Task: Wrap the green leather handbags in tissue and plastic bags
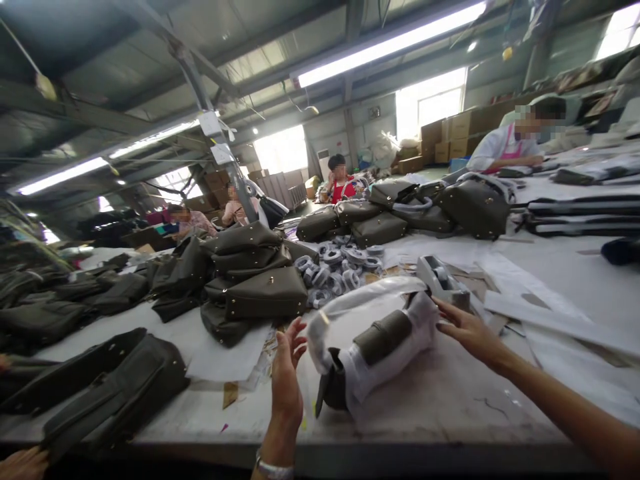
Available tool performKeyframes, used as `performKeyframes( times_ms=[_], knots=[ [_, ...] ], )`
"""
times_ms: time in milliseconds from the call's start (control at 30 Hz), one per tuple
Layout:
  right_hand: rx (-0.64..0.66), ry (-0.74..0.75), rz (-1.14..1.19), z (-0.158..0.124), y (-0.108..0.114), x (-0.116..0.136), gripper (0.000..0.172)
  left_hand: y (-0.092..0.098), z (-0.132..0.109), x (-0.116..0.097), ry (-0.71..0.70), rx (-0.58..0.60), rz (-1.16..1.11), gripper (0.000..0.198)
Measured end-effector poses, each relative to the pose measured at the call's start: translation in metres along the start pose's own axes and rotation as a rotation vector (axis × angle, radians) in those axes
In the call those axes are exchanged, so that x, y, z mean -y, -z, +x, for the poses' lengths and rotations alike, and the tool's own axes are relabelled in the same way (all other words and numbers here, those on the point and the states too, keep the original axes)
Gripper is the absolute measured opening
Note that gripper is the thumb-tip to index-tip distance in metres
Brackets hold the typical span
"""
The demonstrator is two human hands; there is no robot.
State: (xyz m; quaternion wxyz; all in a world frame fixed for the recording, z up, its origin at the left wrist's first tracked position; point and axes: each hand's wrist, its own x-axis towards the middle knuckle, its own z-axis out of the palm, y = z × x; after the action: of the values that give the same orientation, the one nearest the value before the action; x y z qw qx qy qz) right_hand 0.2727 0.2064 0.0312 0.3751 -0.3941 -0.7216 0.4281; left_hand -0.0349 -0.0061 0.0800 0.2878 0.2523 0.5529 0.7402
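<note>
A dark olive handbag [383, 340] lies on the table in front of me, partly wrapped in thin white sheeting. Its strap [367, 297], also wrapped in white, arches up above it. To the left of the strap, my left hand [287, 373] is raised with its fingers apart, holding nothing. My right hand [463, 330] reaches in from the right, fingers stretched out, the tips at the bag's right end; I see no grip there. Just behind that hand stands a grey tape dispenser [443, 280].
Olive handbags [265, 293] are stacked left of centre, with more bags [473, 203] behind. Between them lies a heap of grey-white wrapped rings [335, 270]. Another person's hand [23, 463] touches a bag [120, 390] at lower left. Several people work farther back.
</note>
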Motion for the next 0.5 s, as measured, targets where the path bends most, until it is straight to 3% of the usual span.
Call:
performKeyframes(
  times_ms=[67, 167, 233, 300, 400, 500],
  knots=[
    [0.040, -0.049, 0.076, 0.014, -0.001, -0.008, 0.070, -0.002, -0.004, -0.019, -0.017, 0.171, 0.029, 0.070],
    [0.081, -0.075, 0.108, 0.043, 0.006, -0.008, 0.049, -0.013, -0.006, -0.044, 0.040, 0.454, 0.075, 0.077],
    [0.084, -0.079, 0.076, 0.070, 0.010, -0.002, 0.036, -0.022, -0.004, -0.057, 0.050, 0.578, 0.165, 0.077],
    [0.123, -0.020, -0.032, 0.102, 0.007, 0.005, 0.038, -0.029, 0.001, -0.066, 0.086, 0.673, 0.203, 0.075],
    [0.279, 0.124, -0.231, 0.154, -0.017, 0.011, 0.048, -0.036, 0.004, -0.073, 0.187, 0.777, 0.137, 0.075],
    [0.381, 0.259, -0.353, 0.199, -0.057, 0.012, 0.039, -0.036, 0.005, -0.072, 0.218, 0.793, 0.139, 0.075]
  ],
)
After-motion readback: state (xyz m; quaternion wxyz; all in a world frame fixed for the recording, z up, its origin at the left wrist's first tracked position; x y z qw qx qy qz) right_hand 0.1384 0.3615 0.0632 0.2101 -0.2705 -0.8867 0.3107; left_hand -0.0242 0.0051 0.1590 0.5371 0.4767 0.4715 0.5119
